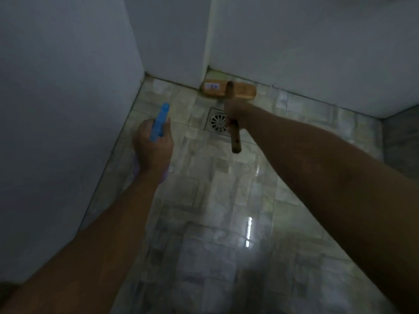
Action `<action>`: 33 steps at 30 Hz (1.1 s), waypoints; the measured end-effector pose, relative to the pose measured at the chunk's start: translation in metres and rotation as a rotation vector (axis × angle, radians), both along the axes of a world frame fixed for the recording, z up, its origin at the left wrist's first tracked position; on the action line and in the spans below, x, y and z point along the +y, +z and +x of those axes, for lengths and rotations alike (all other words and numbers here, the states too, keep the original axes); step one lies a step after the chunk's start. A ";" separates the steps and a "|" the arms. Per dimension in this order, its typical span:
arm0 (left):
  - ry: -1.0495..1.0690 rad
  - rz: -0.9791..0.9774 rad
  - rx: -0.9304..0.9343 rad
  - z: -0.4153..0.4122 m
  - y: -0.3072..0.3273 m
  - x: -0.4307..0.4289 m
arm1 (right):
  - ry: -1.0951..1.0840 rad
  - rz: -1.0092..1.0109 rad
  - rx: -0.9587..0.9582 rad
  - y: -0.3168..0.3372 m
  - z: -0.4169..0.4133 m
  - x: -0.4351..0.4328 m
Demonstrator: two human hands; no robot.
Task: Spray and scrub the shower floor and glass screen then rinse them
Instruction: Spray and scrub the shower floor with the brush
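My right hand (pixel 235 115) grips the wooden handle of a scrub brush (pixel 229 90). The brush's tan wooden head lies on the tiled shower floor (pixel 222 189) against the foot of the far wall, just beyond the round metal drain (pixel 217 122). My left hand (pixel 153 146) holds a spray bottle with a blue trigger head (pixel 159 123). The nozzle points toward the far left corner, and a bit of purple bottle shows under my wrist. The picture is dim and blurred.
White walls (pixel 68 87) close in on the left and at the back, meeting in a corner. A darker grey strip (pixel 401 141) runs along the right edge of the floor. The wet tiles reflect a light near the middle.
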State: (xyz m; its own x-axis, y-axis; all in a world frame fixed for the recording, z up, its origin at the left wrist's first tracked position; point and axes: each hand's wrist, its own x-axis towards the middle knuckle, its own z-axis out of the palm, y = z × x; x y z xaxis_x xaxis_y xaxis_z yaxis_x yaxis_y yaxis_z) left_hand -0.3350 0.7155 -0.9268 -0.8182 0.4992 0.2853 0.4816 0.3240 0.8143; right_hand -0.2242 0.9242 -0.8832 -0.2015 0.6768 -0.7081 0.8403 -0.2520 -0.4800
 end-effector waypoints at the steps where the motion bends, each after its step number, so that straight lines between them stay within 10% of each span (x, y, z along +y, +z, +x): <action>1: -0.016 -0.003 -0.004 0.003 0.003 -0.001 | 0.023 -0.036 -0.010 0.002 0.008 -0.010; 16: -0.375 -0.270 -0.145 0.114 0.033 0.008 | -0.615 -0.096 0.250 0.063 0.221 -0.170; 33: -1.022 -0.488 -0.256 0.330 0.100 0.015 | -0.814 -0.089 -0.111 0.049 0.360 -0.294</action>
